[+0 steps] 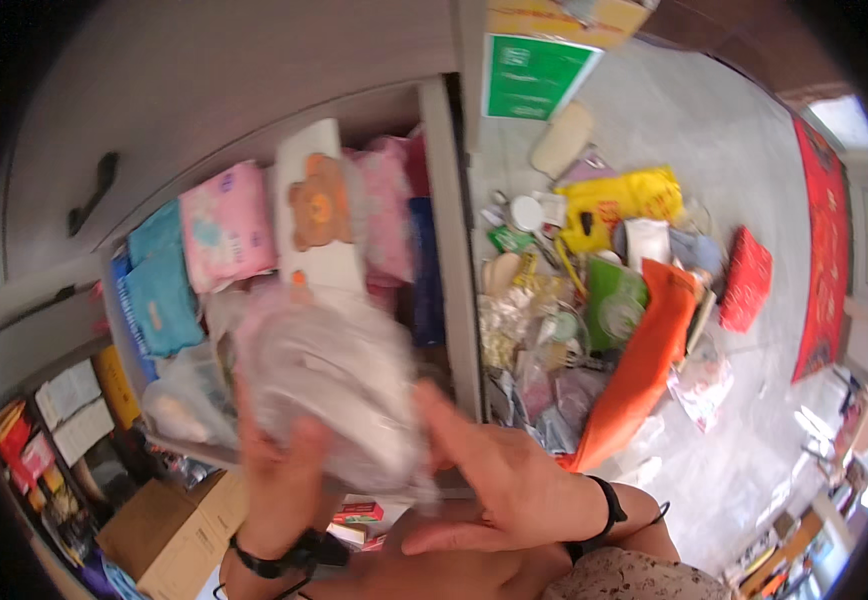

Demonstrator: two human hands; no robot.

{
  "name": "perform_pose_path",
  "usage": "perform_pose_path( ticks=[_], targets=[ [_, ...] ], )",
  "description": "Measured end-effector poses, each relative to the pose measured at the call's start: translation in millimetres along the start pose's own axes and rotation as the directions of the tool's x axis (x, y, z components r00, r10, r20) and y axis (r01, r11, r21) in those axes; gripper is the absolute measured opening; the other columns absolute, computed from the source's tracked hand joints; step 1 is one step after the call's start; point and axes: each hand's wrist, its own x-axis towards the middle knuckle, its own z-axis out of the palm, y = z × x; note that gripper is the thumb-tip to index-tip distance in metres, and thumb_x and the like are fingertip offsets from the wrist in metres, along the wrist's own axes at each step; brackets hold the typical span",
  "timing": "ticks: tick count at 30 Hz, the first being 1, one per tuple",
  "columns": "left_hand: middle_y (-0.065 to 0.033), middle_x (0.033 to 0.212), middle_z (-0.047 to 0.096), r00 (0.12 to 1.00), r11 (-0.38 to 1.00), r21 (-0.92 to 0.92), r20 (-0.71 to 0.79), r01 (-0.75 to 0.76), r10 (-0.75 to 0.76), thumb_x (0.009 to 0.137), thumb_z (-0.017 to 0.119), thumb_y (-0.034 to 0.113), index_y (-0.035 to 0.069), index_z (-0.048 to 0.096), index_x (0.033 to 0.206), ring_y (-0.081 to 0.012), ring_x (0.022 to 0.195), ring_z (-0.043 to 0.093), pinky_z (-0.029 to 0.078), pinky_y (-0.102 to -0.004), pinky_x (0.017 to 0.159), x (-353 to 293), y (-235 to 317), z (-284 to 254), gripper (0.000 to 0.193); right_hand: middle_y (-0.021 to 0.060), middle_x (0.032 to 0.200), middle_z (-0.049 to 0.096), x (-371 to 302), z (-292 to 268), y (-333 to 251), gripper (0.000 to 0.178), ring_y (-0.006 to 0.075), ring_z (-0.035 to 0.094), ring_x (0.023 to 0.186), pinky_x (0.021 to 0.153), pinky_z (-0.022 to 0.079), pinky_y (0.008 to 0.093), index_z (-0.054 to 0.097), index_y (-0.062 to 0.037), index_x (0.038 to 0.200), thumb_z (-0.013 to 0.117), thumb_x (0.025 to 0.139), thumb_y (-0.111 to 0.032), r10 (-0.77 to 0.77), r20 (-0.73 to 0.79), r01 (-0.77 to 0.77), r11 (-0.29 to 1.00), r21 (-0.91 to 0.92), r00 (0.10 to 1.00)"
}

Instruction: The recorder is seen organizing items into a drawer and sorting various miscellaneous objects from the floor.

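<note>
- I saw the edge of the grey cabinet (459, 250) run close by the right side of the clear bag (339, 375).
- Past that edge, a heap with a yellow bag (644, 195) and an orange bag (644, 365) took up floor.
- My widest bare bit of floor (699, 120) was beyond the heap, up to the red mat (822, 260).
- The green sign (536, 78) had pale writing, too blurry for me to read.
- The white pack (322, 205) had a brown bear on it, and the pink pack (229, 225) had small marks.
- The clear bag was in front of the packs, between my two hands.
- My left hand (279, 485) held its lower left side, thumb up.
- My right hand (524, 490) put its pointing finger by the bag's right side, thumb spread away; I couldn't tell if it gripped.
</note>
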Motion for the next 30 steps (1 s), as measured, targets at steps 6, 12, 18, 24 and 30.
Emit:
perform_pose_path(
  ticks=[6, 12, 18, 24, 30],
  targets=[
    [-0.0142, 0.129, 0.054, 0.974, 0.999, 0.035, -0.222, -0.027, 0.034, 0.1, 0.052, 0.033, 0.001, 0.028, 0.146, -0.0211, 0.121, 0.049, 0.041, -0.0315, 0.098, 2.3, -23.7, -60.7, 0.061, 0.0095, 0.092, 0.067, -66.6, -2.6, 61.7, 0.036, 0.0172, 0.064, 0.08, 0.072, 0.051, 0.0282, 0.059, 0.0, 0.12, 0.066, 0.089, -0.017, 0.418, -0.279, -0.339, 0.895, 0.289, 0.865],
    [-0.0169, 0.144, 0.04, 0.924, 0.915, 0.395, -0.375, 0.082, 0.079, 0.101, 0.047, 0.04, 0.001, 0.018, 0.151, -0.0231, 0.127, 0.045, 0.034, -0.0317, 0.106, 21.4, -35.9, -71.8, 0.07, 0.0123, 0.11, 0.062, -135.9, -5.0, 180.6, 0.03, 0.0297, 0.059, 0.101, 0.089, 0.048, 0.0399, 0.061, -0.0047, 0.11, 0.064, 0.08, -0.005, 0.381, -0.66, -0.74, 0.519, -0.428, 0.648],
    [-0.022, 0.153, 0.024, 0.947, 0.657, 0.751, -0.165, -0.061, 0.276, 0.102, 0.045, 0.036, 0.001, 0.017, 0.151, -0.0324, 0.138, 0.03, 0.022, -0.0383, 0.113, 56.5, -63.0, -80.8, 0.066, 0.0117, 0.104, 0.061, -129.0, 8.1, 240.3, 0.025, 0.0319, 0.057, 0.1, 0.088, 0.046, 0.0436, 0.064, -0.0096, 0.101, 0.067, 0.076, -0.014, 0.256, -0.608, -0.659, 0.331, -0.675, 0.751],
    [-0.0221, 0.155, 0.018, 0.892, 0.285, 0.926, 0.104, -0.248, 0.439, 0.095, 0.057, 0.025, 0.008, 0.025, 0.15, -0.0398, 0.14, 0.022, 0.022, -0.0442, 0.113, 36.0, -29.2, -57.8, 0.066, 0.0059, 0.081, 0.064, -109.6, -6.9, 225.9, 0.012, 0.0279, 0.06, 0.085, 0.078, 0.048, 0.0406, 0.068, -0.0112, 0.091, 0.065, 0.08, -0.013, 0.257, -0.645, -0.684, 0.423, -0.595, 0.72],
    [-0.0171, 0.157, 0.016, 0.872, -0.169, 0.894, 0.444, -0.416, 0.205, 0.09, 0.061, 0.035, 0.011, 0.03, 0.149, -0.0407, 0.143, 0.015, 0.014, -0.0542, 0.114, 49.2, -28.5, -43.6, 0.07, 0.0066, 0.08, 0.061, -98.1, -26.6, 202.0, 0.014, 0.0275, 0.059, 0.084, 0.075, 0.048, 0.0393, 0.07, -0.0126, 0.097, 0.063, 0.085, -0.017, 0.196, -0.717, -0.682, 0.547, -0.486, 0.669]
  ],
)
